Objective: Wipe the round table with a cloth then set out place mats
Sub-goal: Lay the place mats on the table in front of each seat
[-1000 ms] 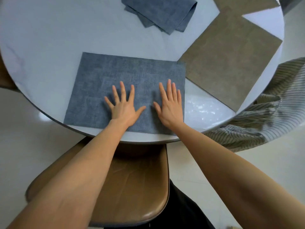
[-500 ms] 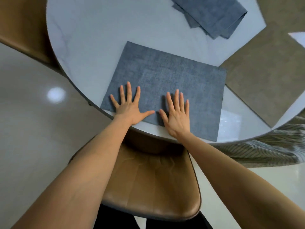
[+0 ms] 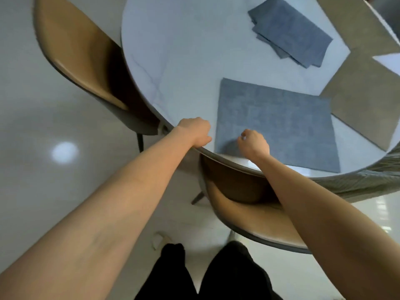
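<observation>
A blue-grey place mat [image 3: 281,126] lies flat on the round white table [image 3: 173,50], near its front edge. My left hand [image 3: 194,133] sits at the table's rim just left of the mat, fingers curled under, holding nothing I can see. Over the mat's near left part is my right hand [image 3: 253,144], also curled into a fist, with nothing visible in it. A folded stack of blue-grey mats [image 3: 290,33] lies farther back. A tan mat [image 3: 368,100] lies to the right, and another tan mat [image 3: 355,22] lies behind it.
One brown chair [image 3: 75,50] stands at the table's left, and a second brown chair [image 3: 249,217] is tucked under the near edge below my arms. A striped grey cloth [image 3: 372,180] hangs off the right rim. My legs and pale floor are below.
Both hands lay flat with spread fingers on the blue-grey mat; now their fingers are curled, and the left hand has slid off the mat to the rim. The view has swung left.
</observation>
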